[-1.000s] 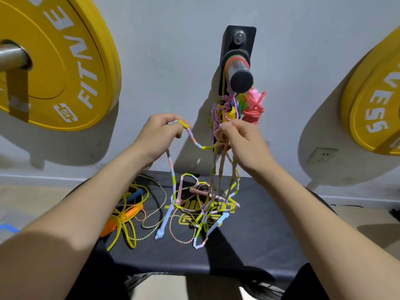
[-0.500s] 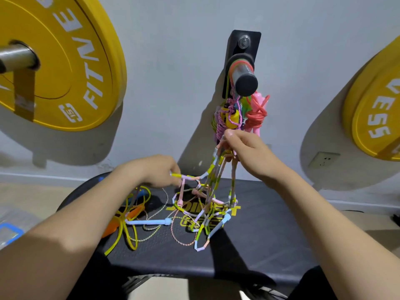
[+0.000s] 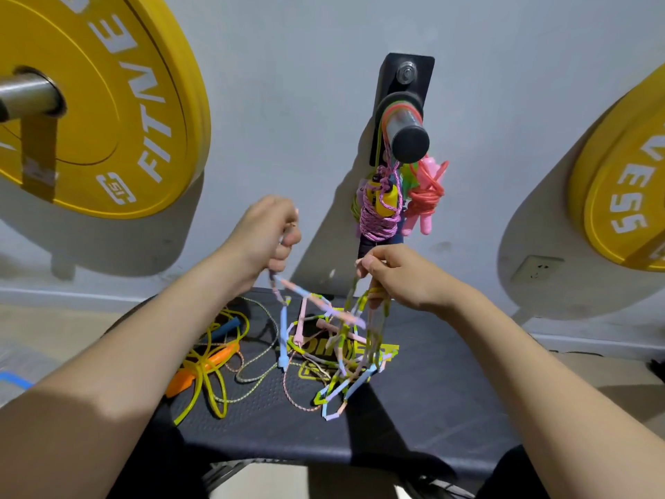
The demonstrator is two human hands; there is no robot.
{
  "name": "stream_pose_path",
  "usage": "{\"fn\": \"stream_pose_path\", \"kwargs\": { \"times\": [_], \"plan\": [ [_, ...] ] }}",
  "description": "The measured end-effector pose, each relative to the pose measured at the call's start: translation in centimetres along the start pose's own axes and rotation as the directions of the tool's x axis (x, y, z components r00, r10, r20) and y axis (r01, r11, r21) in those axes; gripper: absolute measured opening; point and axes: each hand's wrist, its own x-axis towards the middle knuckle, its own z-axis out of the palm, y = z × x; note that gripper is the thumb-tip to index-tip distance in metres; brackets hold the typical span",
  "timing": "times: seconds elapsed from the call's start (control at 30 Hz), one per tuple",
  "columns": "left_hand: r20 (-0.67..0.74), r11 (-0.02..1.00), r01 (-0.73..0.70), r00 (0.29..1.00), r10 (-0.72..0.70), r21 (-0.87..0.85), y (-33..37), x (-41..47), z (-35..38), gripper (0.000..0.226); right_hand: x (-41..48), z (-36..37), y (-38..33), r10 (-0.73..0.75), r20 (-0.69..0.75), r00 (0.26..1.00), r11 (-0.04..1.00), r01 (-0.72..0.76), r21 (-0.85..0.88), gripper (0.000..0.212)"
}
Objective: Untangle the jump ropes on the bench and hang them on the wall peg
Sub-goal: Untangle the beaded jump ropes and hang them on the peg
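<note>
Black table [image 3: 431, 408] nearest. On it, at left, yellow rope [image 3: 212, 372] with orange handles, loose. At centre, pastel beaded rope [image 3: 338, 358] in a tangle, strands rising off the pad. Above: left hand [image 3: 266, 232] closed round one beaded strand; right hand [image 3: 399, 275] pinching several more, just below the peg [image 3: 406, 135]. Purple rope [image 3: 378, 217] and pink rope [image 3: 426, 196] hung there. Yellow weight plate [image 3: 108, 102] on wall, far left.

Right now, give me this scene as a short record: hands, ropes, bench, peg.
left grip: grips one strand of the beaded rope, raised
right grip: holds several strands of it
beaded rope: tangled, lower part on the bench
yellow rope: on bench, left side, untouched
peg: carries purple rope and pink rope
</note>
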Motion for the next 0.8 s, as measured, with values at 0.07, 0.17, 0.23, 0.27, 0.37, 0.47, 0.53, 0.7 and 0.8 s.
{"fn": "stream_pose_path", "kwargs": {
  "times": [0.07, 0.17, 0.23, 0.27, 0.37, 0.47, 0.53, 0.7, 0.8],
  "plan": [
    [0.048, 0.855, -0.158, 0.987, 0.155, 0.494, -1.0, 0.2, -0.5, 0.024, 0.1, -0.2, 0.2, 0.016, -0.038, 0.999, 0.999, -0.018, -0.030, 0.037],
    [0.302, 0.362, -0.257, 0.950, -0.074, 0.896, -2.2, -0.2, -0.9, 0.058, 0.3, -0.4, 0.6, 0.033, -0.090, 0.995, 0.998, -0.037, -0.051, 0.037],
    [0.263, 0.170, -0.212, 0.881, -0.394, 0.962, -2.9, -0.5, -0.9, 0.073, 0.4, -0.6, 0.9, 0.036, -0.132, 0.991, 0.998, -0.043, -0.055, 0.034],
    [0.206, 0.107, -0.176, 0.826, -0.525, 0.979, -3.1, -0.7, -0.8, 0.079, 0.4, -0.7, 1.1, 0.029, -0.148, 0.989, 0.997, -0.039, -0.064, 0.031],
    [0.090, -0.076, -0.188, 0.738, -0.669, 0.979, -3.5, -0.7, -0.5, 0.083, 0.3, -1.0, 1.3, -0.021, -0.176, 0.984, 0.995, 0.004, -0.097, 0.016],
    [0.085, -0.080, -0.187, 0.733, -0.675, 0.979, -3.9, -0.3, -0.1, 0.072, 0.2, -1.1, 1.5, -0.014, -0.181, 0.983, 1.000, 0.009, -0.029, 0.027],
    [0.117, -0.015, -0.170, 0.735, -0.668, 0.985, -4.6, -0.2, 0.2, 0.066, 0.2, -0.9, 1.6, 0.029, -0.177, 0.984, 0.996, -0.013, 0.093, 0.031],
    [0.287, 0.105, -0.278, 0.772, -0.567, 0.955, -7.5, -0.6, 2.6, 0.045, 0.7, 0.2, 0.7, 0.037, -0.235, 0.971, 0.977, 0.015, 0.214, 0.016],
    [0.346, 0.087, -0.360, 0.760, -0.550, 0.929, -10.3, -1.0, 4.2, 0.048, 0.6, 0.8, 0.3, 0.037, -0.214, 0.976, 0.997, -0.022, 0.072, 0.016]
  ]
}}
